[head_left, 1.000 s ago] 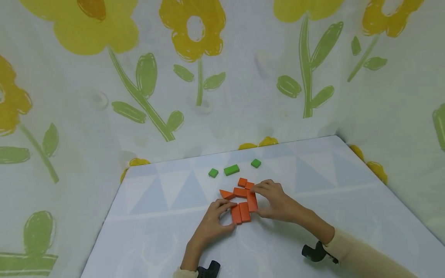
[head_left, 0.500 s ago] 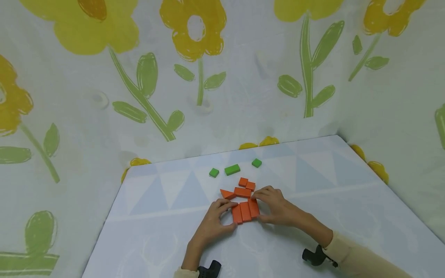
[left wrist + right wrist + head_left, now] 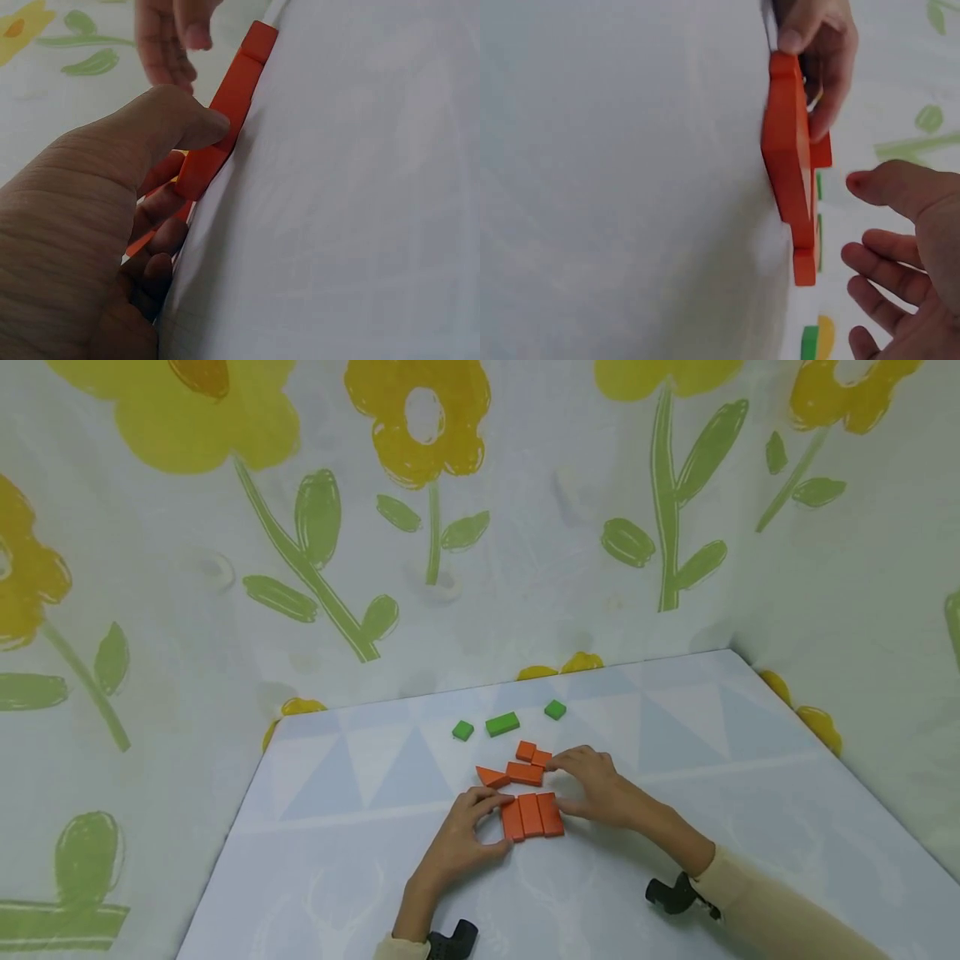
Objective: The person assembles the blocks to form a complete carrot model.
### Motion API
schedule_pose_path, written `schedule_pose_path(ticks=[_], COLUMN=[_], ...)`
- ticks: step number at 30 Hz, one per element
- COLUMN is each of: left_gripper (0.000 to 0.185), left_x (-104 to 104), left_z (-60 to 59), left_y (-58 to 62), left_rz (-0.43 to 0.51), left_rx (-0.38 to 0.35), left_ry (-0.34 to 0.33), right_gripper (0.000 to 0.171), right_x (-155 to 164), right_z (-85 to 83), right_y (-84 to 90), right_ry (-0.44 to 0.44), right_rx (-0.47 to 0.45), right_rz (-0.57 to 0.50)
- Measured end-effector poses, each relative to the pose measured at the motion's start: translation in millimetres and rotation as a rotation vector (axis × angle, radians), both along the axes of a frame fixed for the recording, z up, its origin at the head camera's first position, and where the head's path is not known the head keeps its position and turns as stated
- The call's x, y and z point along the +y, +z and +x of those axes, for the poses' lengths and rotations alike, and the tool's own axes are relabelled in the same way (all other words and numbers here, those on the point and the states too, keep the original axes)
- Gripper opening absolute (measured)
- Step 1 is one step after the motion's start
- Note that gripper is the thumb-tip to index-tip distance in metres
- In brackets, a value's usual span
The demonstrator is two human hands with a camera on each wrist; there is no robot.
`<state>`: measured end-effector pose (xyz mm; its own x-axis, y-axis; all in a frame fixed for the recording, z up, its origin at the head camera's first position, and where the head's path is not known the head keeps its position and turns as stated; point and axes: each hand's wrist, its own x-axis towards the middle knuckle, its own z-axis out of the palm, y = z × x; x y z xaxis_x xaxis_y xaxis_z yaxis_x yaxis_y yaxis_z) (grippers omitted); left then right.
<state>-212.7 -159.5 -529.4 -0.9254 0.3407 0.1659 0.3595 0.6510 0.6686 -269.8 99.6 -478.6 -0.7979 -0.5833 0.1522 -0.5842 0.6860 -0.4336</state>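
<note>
Left hand (image 3: 457, 843) has thumb and fingers (image 3: 491, 803) curled around the left end of three orange blocks (image 3: 532, 816), long axes pointing at the surface's far edge. Right hand (image 3: 600, 787) touches their right side, fingers loosely spread, fingertips at the small orange block (image 3: 541, 758). Green blocks (image 3: 502, 724) sit nearer the far edge.

No text, label, brand, number or sign can be read in these views. The flowered cloth (image 3: 480, 527) behind the table (image 3: 750, 827) carries only drawn yellow flowers and green leaves, and the orange blocks (image 3: 531, 815) on the table are plain.
</note>
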Motion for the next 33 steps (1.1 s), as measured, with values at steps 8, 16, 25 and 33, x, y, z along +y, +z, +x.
schedule_pose_path(ticks=[8, 16, 25, 33], left_gripper=[0.052, 0.052, 0.051, 0.052], left_x=[0, 2, 3, 2], left_z=[1.2, -0.5, -0.2, -0.1], left_y=[-3.0, -4.6, -2.2, -0.4], left_rz=[0.001, -0.01, -0.019, 0.004], left_rx=[0.011, 0.021, 0.014, 0.017], left_ry=[-0.001, 0.005, 0.004, 0.007], right_gripper=[0.045, 0.033, 0.029, 0.031], right_x=[-8, -17, -7, -2], right_z=[-36.4, -50.4, -30.3, 15.7], right_y=[-6.2, -15.3, -1.9, 6.4], right_ry=[-0.112, -0.11, -0.116, 0.041], right_rx=[0.049, 0.058, 0.094, 0.147], right_rz=[0.032, 0.091, -0.028, -0.125])
